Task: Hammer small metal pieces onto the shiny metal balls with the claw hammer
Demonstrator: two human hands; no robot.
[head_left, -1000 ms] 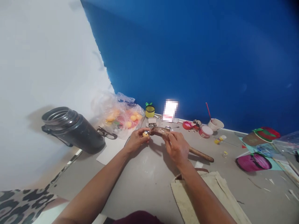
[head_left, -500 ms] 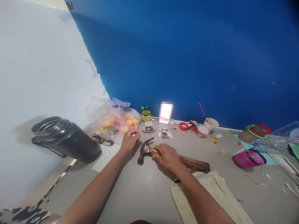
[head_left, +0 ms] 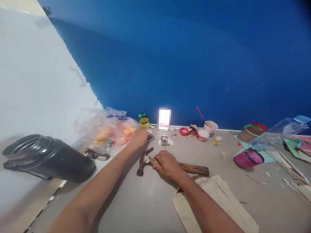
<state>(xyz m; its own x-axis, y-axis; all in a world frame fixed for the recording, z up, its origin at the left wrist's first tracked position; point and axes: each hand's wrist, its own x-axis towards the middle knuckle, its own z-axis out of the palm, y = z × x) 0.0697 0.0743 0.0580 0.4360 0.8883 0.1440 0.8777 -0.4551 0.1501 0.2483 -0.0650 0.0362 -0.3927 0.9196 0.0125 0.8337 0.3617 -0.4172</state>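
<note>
My right hand (head_left: 166, 164) is wrapped round the wooden handle of a claw hammer (head_left: 194, 168), close below its head. The hammer lies across the tabletop, its head pointing left. My left hand (head_left: 140, 137) is at a small box (head_left: 150, 137) of little metal pieces and covers the box's left part. The left fingers are mostly hidden, so whether they hold anything does not show. Just right of the box, a shiny silver ball-shaped object (head_left: 164, 139) rests on a piece of white paper (head_left: 170, 142). Under my right forearm lies a folded cream cloth (head_left: 213, 200).
A dark wide-mouthed flask (head_left: 55, 158) and black glasses (head_left: 97, 154) are on the left. Behind my left hand sits a plastic bag of orange and pink items (head_left: 116, 131), beside a yellow cup (head_left: 144, 122). Rightward stand a white cup (head_left: 211, 126) and a magenta container (head_left: 249, 158).
My left hand has moved forward from beside the hammer head to the small box. My right hand keeps its grip on the hammer. The whole view has turned slightly right.
</note>
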